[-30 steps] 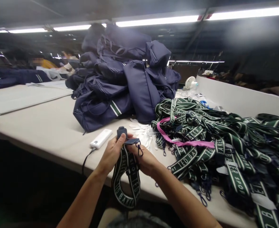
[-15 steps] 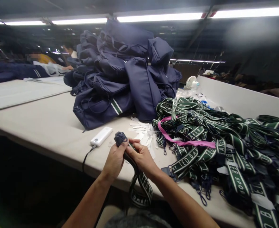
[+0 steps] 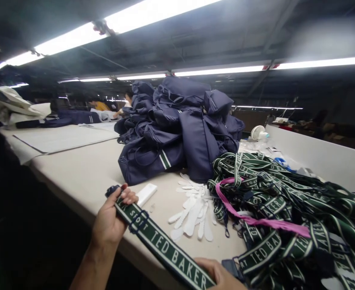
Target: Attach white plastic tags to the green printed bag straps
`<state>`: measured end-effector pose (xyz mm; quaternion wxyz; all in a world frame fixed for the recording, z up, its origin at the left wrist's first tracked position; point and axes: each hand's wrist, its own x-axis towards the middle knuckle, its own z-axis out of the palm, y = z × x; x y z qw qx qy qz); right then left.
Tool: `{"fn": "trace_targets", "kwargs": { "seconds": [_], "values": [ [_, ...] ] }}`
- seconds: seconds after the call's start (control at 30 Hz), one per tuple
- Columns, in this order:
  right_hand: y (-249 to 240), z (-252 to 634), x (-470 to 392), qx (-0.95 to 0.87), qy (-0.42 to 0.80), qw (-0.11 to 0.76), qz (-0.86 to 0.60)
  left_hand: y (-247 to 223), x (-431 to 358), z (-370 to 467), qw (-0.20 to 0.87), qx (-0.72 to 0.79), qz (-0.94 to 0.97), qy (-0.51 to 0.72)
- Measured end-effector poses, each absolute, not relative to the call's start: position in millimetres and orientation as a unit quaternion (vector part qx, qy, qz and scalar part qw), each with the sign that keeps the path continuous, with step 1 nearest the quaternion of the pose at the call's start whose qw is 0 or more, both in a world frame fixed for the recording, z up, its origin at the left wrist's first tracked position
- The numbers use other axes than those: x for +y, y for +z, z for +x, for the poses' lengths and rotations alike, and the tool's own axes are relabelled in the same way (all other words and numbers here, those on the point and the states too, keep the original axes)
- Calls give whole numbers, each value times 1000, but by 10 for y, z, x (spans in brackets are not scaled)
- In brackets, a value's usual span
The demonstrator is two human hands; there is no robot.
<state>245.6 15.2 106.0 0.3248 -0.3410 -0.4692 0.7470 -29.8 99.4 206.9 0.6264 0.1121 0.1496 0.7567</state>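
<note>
A green woven strap [image 3: 162, 245] with white lettering stretches taut between both hands over the table's near edge. My left hand [image 3: 111, 217] grips its upper end by a dark clip. My right hand [image 3: 218, 274], low in the frame, holds the lower part. A dark slider buckle [image 3: 138, 221] sits on the strap just past my left fingers. To the right lies a big heap of the same green straps [image 3: 289, 209], with a pink ribbon [image 3: 250, 219] across it.
A pile of navy bags [image 3: 177, 129] rises at the table's middle. A white power bank [image 3: 146, 194] and several white plastic strips [image 3: 192, 209] lie near my hands. A small white fan [image 3: 259, 133] stands behind. Other people work at a far table on the left.
The strap, looped and hanging between my close hands before, is now pulled out straight. My hands have moved apart, left up-left, right down-right. The camera has tilted up.
</note>
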Motion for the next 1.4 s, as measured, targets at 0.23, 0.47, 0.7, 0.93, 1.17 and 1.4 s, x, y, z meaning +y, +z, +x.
{"fn": "trace_targets", "kwargs": {
  "seconds": [0.23, 0.47, 0.7, 0.93, 1.17, 1.4],
  "values": [
    [1168, 2931, 135, -343, 686, 491, -413, 2050, 970, -735, 491, 192, 142, 838],
    [1171, 2610, 229, -497, 597, 491, -395, 2265, 658, -319, 535, 170, 186, 806],
    [1272, 1631, 223, -600, 599, 460, -263, 2361, 393, 419, 628, 178, 288, 701],
    [1207, 1828, 267, -499, 745, 345, -277, 2289, 898, 39, 562, 237, 249, 753],
    [1247, 2426, 506, -456, 770, 369, -251, 2060, 1334, -245, 532, 270, 193, 779],
    [1157, 2699, 543, -484, 702, 383, -355, 1970, 1359, -313, 514, 271, 155, 799]
  ]
}}
